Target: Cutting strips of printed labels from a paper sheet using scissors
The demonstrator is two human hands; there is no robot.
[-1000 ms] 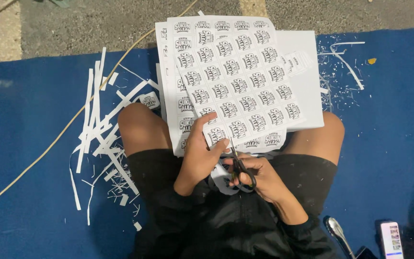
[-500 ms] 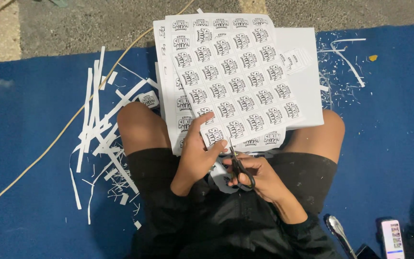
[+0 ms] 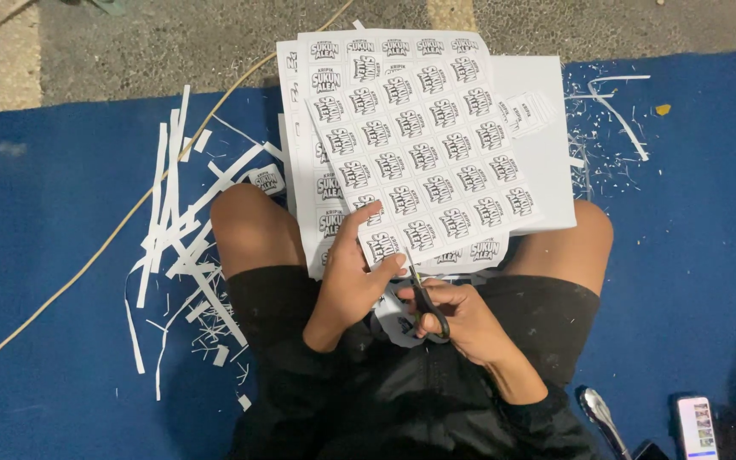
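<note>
The left hand [image 3: 347,285] sits at the lower centre of the frame, pinching the near edge of the top sheet of labels [image 3: 423,140], with fingers on top of the paper and the thumb at the edge beside the cut. The sheet is white, printed with rows of round black-and-white labels, and runs from the centre to the upper centre of the frame. It lies tilted on a stack of similar sheets [image 3: 304,183] and a plain white board [image 3: 547,145], all resting over the person's bare knees.

The right hand [image 3: 462,319] is just right of the left hand, closed around the handles of the black scissors [image 3: 426,300]. The blades point up toward the sheet's near edge and meet the paper between two labels.

White paper strips [image 3: 185,230] lie scattered on the blue mat [image 3: 53,255] at the left of the frame. Finer white scraps [image 3: 611,128] lie at the upper right. A pale cord [image 3: 121,226] runs diagonally from the top centre to the lower left. Grey pavement [image 3: 172,43] fills the top of the frame. A phone [image 3: 696,426] and a shiny metal object [image 3: 598,413] lie at the lower right.
</note>
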